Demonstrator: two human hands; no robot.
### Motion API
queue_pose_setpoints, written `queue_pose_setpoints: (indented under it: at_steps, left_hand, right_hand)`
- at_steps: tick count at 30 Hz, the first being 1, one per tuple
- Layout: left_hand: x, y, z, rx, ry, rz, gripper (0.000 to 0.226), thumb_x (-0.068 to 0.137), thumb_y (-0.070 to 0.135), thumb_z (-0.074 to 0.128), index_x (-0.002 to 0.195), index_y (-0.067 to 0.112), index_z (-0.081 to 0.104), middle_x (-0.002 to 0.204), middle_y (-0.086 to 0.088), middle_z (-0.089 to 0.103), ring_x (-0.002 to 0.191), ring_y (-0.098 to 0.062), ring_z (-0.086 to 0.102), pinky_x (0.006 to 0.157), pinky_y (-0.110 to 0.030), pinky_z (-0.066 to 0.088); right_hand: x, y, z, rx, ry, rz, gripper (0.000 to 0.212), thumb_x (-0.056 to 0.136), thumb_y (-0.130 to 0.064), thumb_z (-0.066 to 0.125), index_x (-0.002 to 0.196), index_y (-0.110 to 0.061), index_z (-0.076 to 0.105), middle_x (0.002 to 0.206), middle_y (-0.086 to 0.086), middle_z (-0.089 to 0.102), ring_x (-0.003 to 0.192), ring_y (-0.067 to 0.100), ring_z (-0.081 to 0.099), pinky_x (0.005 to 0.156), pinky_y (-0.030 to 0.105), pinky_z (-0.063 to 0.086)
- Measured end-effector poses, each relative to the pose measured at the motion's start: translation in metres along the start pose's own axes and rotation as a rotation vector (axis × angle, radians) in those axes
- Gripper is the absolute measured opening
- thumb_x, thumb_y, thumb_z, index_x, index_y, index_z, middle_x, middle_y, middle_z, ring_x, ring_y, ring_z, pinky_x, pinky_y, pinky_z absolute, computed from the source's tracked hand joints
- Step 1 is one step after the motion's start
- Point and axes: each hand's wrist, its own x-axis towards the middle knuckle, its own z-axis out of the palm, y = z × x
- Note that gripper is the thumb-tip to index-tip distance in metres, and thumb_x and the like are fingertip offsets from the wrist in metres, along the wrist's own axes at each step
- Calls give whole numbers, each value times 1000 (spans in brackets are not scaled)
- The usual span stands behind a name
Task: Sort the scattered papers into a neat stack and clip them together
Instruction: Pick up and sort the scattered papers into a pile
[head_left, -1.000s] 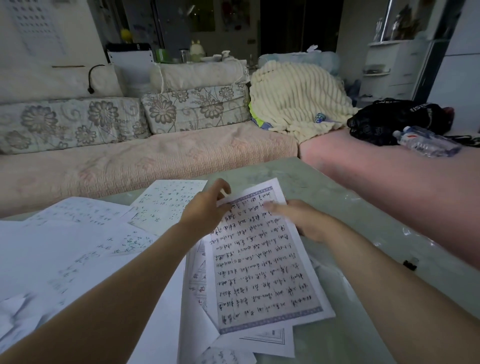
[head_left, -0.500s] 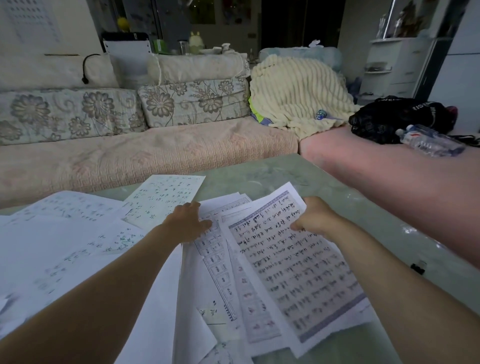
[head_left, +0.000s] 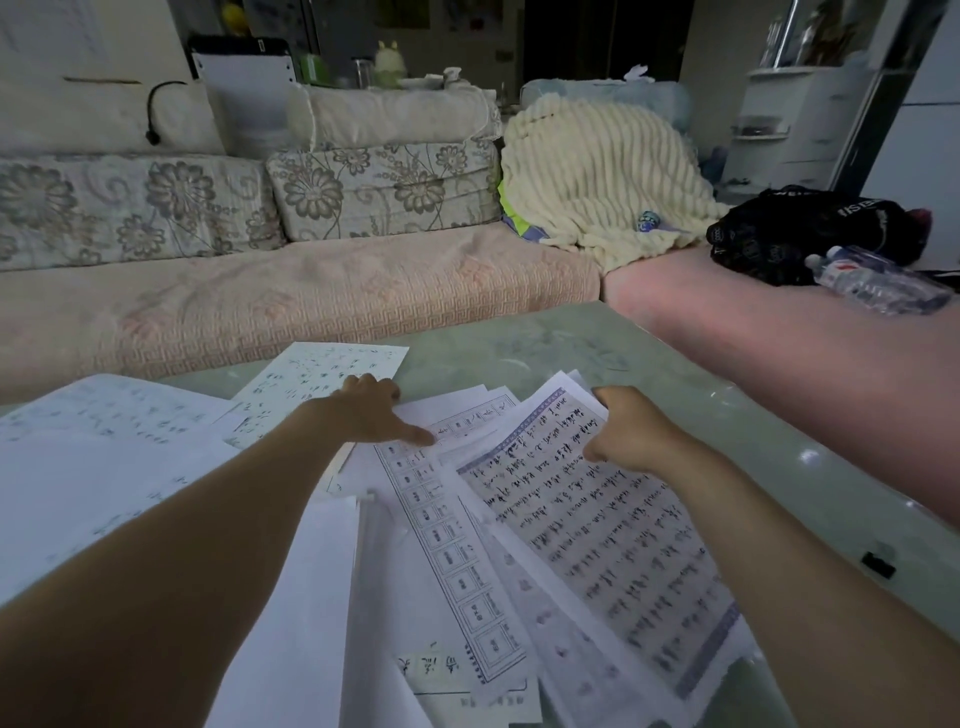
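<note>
Fingertips of the right hand (head_left: 631, 431) hide behind the bordered sheet (head_left: 597, 545) they clutch by its top edge, while left of that sheet the left hand (head_left: 371, 410) presses flat, fingers straight, on fanned papers (head_left: 447, 519).

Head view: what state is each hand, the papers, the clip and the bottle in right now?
Left hand: open, rests on the white printed papers.
White printed papers: fanned, overlapping, not stacked.
Right hand: grips the far edge of the blue-bordered handwritten sheet.
Blue-bordered handwritten sheet: topmost, skewed.
Small black binder clip: lying on the pale green table, apart from the papers.
Clear plastic water bottle: on its side, capped.
</note>
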Motion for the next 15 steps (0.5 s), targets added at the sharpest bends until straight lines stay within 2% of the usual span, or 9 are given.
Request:
queue_pose_setpoints:
  at_steps: [4,7,8,10,12,15]
  left_hand:
    - [5,-4,0,-23,-11,13,88,55,84,66,121,28,52,117,-2,38,120,-24,33,99,-45,38]
    - [8,-2,1,-32,-37,-10,75,55,83,67,104,28,57,112,-3,40,112,-23,35,97,-44,40]
    - [7,-2,1,-64,-28,-5,70,57,80,69,100,26,56,110,-3,44,107,-22,39,93,-41,43]
    - [7,-2,2,-176,2,32,56,64,65,77,92,24,52,100,-1,54,87,-16,47,74,-31,43]
    - [5,-1,0,-288,5,84,48,69,49,82,95,25,49,94,6,54,82,-11,50,69,-27,39]
    - [-1,6,-8,-342,-17,140,43,73,38,82,107,31,56,96,12,57,93,-12,57,78,-27,42]
  right_hand:
    - [-2,0,-2,33,-52,13,46,76,8,71,108,-25,65,101,-3,70,89,19,69,78,45,60]
    - [-2,-1,1,66,-39,16,45,76,6,70,108,-25,65,99,-4,71,87,18,69,77,44,61]
    - [-2,-1,2,80,-32,15,44,76,6,70,108,-24,65,99,-3,71,86,18,70,76,42,61]
    - [-1,-3,4,109,-23,9,43,76,5,71,107,-24,65,97,-3,71,86,17,69,74,36,59]
    - [0,-4,5,128,-13,6,44,75,4,72,109,-24,66,97,-2,72,87,17,69,74,35,59]
    - [1,-4,9,123,1,16,46,75,3,75,113,-21,66,100,1,72,88,19,69,70,33,58]
